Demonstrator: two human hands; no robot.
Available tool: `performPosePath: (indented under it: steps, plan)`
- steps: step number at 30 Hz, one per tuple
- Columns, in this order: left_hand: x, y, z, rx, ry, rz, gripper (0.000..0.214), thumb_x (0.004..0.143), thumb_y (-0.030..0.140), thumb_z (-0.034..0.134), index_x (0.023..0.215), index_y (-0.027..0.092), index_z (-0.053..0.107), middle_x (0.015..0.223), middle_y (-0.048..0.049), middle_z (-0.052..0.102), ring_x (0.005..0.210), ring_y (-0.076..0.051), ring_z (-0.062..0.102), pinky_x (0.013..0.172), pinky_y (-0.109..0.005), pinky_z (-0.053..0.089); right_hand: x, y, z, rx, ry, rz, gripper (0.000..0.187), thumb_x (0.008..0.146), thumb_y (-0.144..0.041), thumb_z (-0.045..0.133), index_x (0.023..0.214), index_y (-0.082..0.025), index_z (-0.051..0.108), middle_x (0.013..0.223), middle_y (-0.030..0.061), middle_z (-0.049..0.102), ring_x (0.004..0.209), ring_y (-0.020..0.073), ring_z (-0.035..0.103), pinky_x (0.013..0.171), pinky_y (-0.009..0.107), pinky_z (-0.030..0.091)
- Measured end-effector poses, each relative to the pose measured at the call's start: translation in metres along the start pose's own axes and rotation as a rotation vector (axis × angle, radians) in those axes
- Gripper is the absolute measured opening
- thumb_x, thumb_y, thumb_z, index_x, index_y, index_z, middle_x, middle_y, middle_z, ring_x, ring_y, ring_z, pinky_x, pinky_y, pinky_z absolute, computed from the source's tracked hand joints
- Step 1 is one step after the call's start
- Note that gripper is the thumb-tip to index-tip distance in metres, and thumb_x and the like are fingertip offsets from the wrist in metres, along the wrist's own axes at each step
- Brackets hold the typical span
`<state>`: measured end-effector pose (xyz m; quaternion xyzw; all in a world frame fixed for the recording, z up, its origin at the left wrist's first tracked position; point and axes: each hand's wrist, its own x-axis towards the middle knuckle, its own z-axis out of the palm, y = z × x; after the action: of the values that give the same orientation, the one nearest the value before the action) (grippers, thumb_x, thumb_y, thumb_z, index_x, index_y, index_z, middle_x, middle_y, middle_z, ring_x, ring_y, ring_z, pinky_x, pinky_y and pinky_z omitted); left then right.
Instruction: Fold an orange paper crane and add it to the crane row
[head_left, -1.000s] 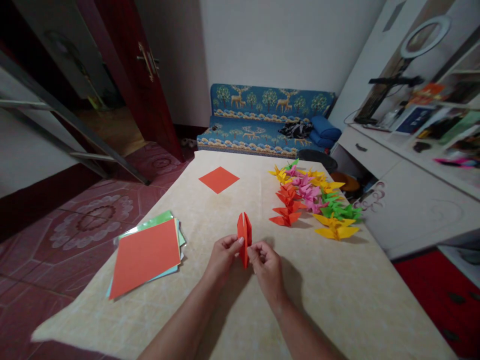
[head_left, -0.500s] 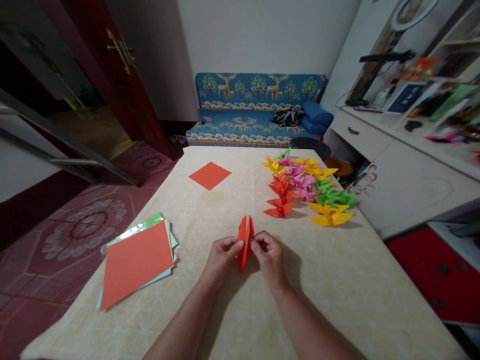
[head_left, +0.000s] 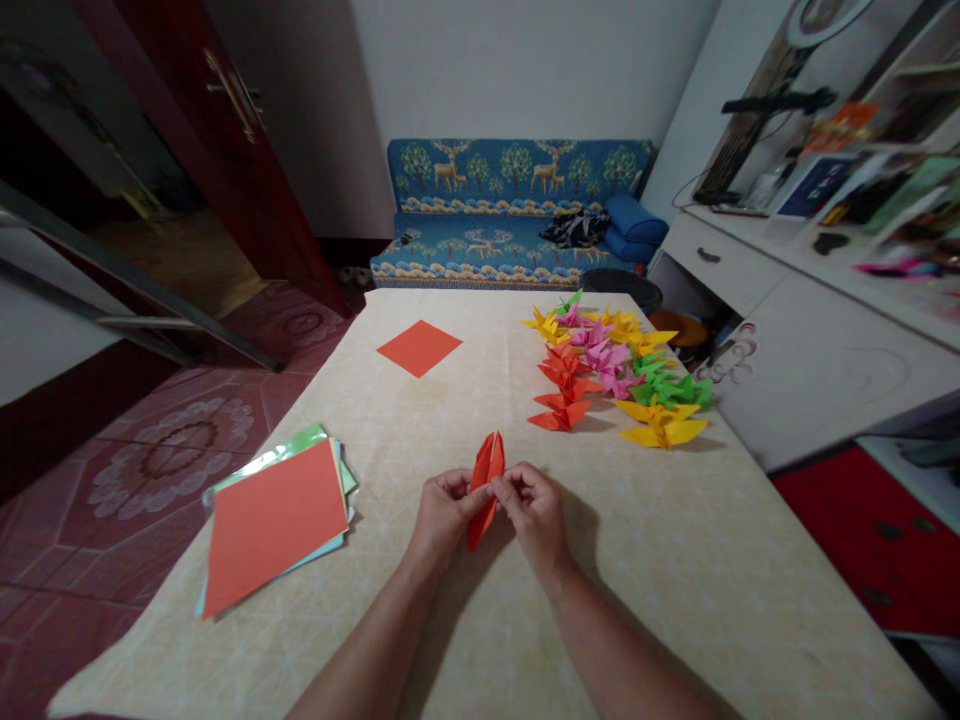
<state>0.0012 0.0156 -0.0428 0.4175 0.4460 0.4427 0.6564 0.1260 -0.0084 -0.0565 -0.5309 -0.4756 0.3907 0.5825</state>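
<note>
A narrow folded piece of red origami paper (head_left: 486,470) stands tilted between my hands above the table, with a slit at its top end. My left hand (head_left: 442,515) pinches its left side, thumb across the front. From the right, my right hand (head_left: 536,510) is closed on it too, with its thumb and forefinger meeting near my left thumb. The fingers behind the paper are partly hidden. Beyond it to the right sit several red paper cranes (head_left: 561,410), and farther right a yellow paper crane (head_left: 661,424).
A flat red paper square (head_left: 420,348) lies toward the table's far side. On the left is a stack of coloured paper (head_left: 277,530), red on top. Pink cranes (head_left: 604,355) and green cranes (head_left: 667,385) crowd the back right. A blue patterned sofa (head_left: 480,240) stands behind the table (head_left: 465,640).
The folded red paper has tilted slightly, its lower tip shifting left. My thumbs have come closer together across its front.
</note>
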Motion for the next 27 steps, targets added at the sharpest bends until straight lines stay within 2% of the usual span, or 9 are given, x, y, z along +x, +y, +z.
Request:
performPosePath:
  steps: [3,6,11,15,17,20,22,25,27]
  plan:
    - [0.000,0.000,0.000,0.020,-0.011,-0.029,0.030,0.059,0.036,0.082,0.067,0.010,0.069,0.058,-0.0044,0.069,0.046,-0.008,0.056,0.046,-0.016,0.040,0.001,0.001,0.002,0.028,0.005,0.046,0.022,0.079,-0.032,0.062,0.065,-0.018,0.052,0.056,-0.0041,0.050,0.051,0.0100,0.048,0.048,0.020,0.038]
    - [-0.002,-0.001,0.000,0.033,-0.067,-0.081,0.033,0.067,0.041,0.076,0.068,0.009,0.069,0.058,-0.0071,0.069,0.045,-0.010,0.058,0.046,-0.017,0.042,0.000,0.001,0.002,0.086,-0.019,0.098,0.026,0.081,-0.036,0.060,0.065,-0.019,0.049,0.053,-0.0055,0.047,0.046,0.0094,0.048,0.044,0.019,0.039]
    - [-0.006,-0.002,0.001,-0.074,-0.138,-0.139,0.038,0.077,0.047,0.065,0.075,0.009,0.069,0.058,-0.0075,0.069,0.051,-0.015,0.063,0.053,-0.022,0.050,-0.003,0.001,0.003,0.203,-0.050,0.219,0.028,0.080,-0.042,0.059,0.068,-0.020,0.046,0.052,-0.0068,0.045,0.041,0.0085,0.046,0.038,0.018,0.041]
    - [-0.007,-0.003,0.004,-0.119,-0.121,-0.138,0.041,0.078,0.051,0.061,0.076,0.011,0.067,0.062,-0.0068,0.069,0.053,-0.016,0.064,0.054,-0.026,0.051,-0.003,-0.001,0.004,0.216,-0.039,0.287,0.029,0.077,-0.044,0.062,0.070,-0.020,0.047,0.051,-0.0073,0.045,0.041,0.0082,0.043,0.038,0.019,0.041]
    - [-0.007,-0.004,0.005,-0.119,-0.098,-0.120,0.042,0.078,0.053,0.060,0.075,0.012,0.067,0.062,-0.0058,0.069,0.051,-0.015,0.062,0.053,-0.025,0.050,-0.002,-0.002,0.003,0.185,-0.025,0.267,0.029,0.078,-0.044,0.060,0.068,-0.020,0.047,0.050,-0.0074,0.044,0.041,0.0082,0.042,0.039,0.019,0.040]
    - [-0.005,-0.005,0.005,-0.076,-0.051,-0.047,0.040,0.079,0.050,0.061,0.070,0.011,0.066,0.058,-0.0026,0.064,0.048,-0.010,0.055,0.049,-0.019,0.043,0.001,-0.004,-0.002,0.065,0.040,0.152,0.030,0.078,-0.040,0.060,0.060,-0.020,0.046,0.050,-0.0071,0.040,0.044,0.0082,0.037,0.043,0.019,0.034]
    - [-0.003,-0.006,0.003,-0.063,-0.005,0.007,0.035,0.079,0.046,0.063,0.074,0.012,0.066,0.062,-0.0017,0.064,0.051,-0.008,0.053,0.049,-0.017,0.040,0.002,-0.004,-0.005,0.007,0.066,0.102,0.030,0.077,-0.037,0.060,0.058,-0.020,0.046,0.050,-0.0070,0.037,0.046,0.0083,0.034,0.044,0.020,0.030]
    - [-0.003,-0.005,0.001,-0.072,0.087,0.074,0.026,0.076,0.040,0.068,0.083,0.015,0.065,0.071,-0.0010,0.065,0.057,-0.008,0.055,0.052,-0.017,0.041,0.003,-0.004,-0.006,0.000,0.070,0.087,0.027,0.077,-0.035,0.059,0.059,-0.020,0.046,0.052,-0.0067,0.037,0.047,0.0092,0.034,0.046,0.021,0.029]
    - [-0.004,-0.003,0.001,-0.020,0.128,0.113,0.024,0.072,0.036,0.073,0.079,0.015,0.065,0.068,0.0002,0.065,0.055,-0.008,0.055,0.051,-0.017,0.042,0.002,-0.003,-0.006,-0.004,0.080,0.062,0.026,0.077,-0.034,0.060,0.060,-0.020,0.046,0.054,-0.0062,0.037,0.050,0.0097,0.035,0.047,0.022,0.029]
